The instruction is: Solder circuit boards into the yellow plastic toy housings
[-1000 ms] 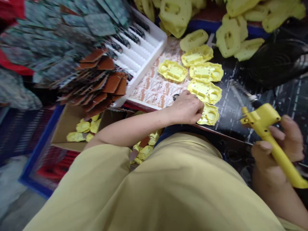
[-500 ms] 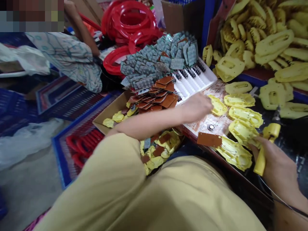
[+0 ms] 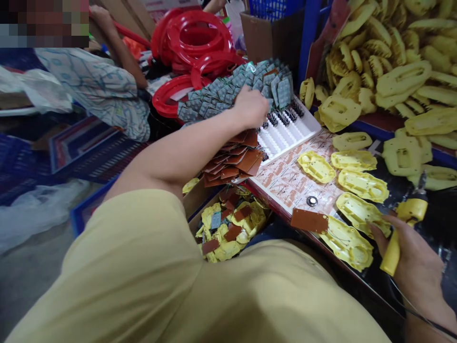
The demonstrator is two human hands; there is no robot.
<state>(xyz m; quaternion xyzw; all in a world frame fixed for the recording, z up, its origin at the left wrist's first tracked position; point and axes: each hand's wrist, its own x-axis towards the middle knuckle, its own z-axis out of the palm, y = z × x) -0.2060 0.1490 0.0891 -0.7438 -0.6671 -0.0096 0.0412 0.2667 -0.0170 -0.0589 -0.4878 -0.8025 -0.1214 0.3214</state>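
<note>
My left hand (image 3: 252, 107) reaches out over the heap of grey-green and brown circuit boards (image 3: 235, 88), fingers curled down onto the boards; what they pinch is hidden. My right hand (image 3: 410, 257) grips a yellow hand-held tool (image 3: 400, 228) at the right, beside a row of yellow plastic shells (image 3: 362, 185) laid out on the bench. One brown circuit board (image 3: 309, 220) lies at the bench's near edge, partly on the nearest yellow shell (image 3: 348, 244). A small round metal part (image 3: 312, 201) sits on the printed paper (image 3: 285, 178).
A white slotted tray (image 3: 289, 126) stands behind the paper. A big pile of yellow shells (image 3: 389, 52) fills the back right. Red plastic rings (image 3: 193, 43) and a seated person's sleeve (image 3: 100, 90) are at the back left. A cardboard box of assembled pieces (image 3: 228, 228) sits below the bench.
My left hand has moved from the yellow shells back and up to the heap of circuit boards. My right hand stays low at the right with the yellow tool. The camera view swung left.
</note>
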